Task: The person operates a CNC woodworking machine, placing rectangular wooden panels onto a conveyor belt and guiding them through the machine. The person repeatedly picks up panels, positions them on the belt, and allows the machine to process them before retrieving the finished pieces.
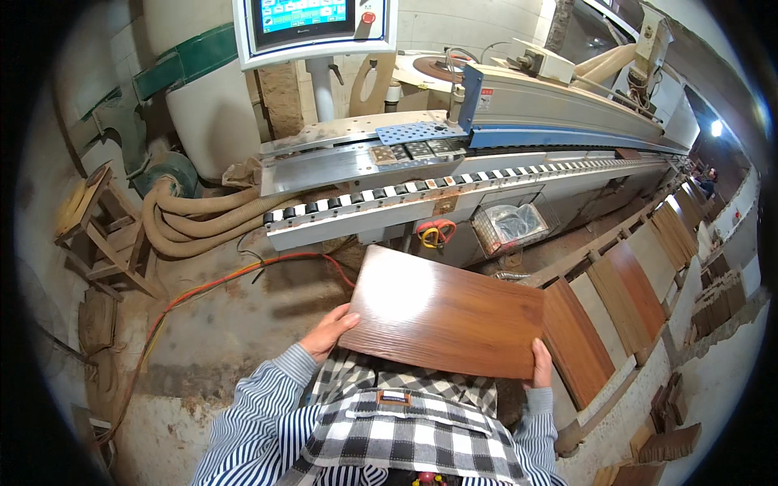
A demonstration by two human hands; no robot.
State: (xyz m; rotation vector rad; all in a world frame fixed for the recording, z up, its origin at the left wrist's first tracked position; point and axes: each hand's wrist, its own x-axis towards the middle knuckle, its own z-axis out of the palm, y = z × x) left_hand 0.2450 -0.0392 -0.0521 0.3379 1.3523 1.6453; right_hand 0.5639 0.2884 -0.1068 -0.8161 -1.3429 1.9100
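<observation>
A glossy brown wood-grain panel (478,320) is held level in front of my checked apron, between my two hands. My left hand (328,330) grips its left edge, the thumb lying on the top face and the fingers mostly hidden beneath. At the panel's right end, my right hand (540,364) closes on the corner, with its thumb against the edge and the other fingers out of sight. Bright light reflects off the left part of the panel. Beyond it runs the roller rail (389,193) of a long edge-banding machine (559,105), apart from the panel.
A control screen (304,16) on a post stands behind the machine's near end. Ribbed hoses (174,215) and a wooden stool (105,231) are at left. An orange hose (243,274) crosses the floor. Stacked panels (575,340) line the right, and a wire basket (515,227) hangs below the rail.
</observation>
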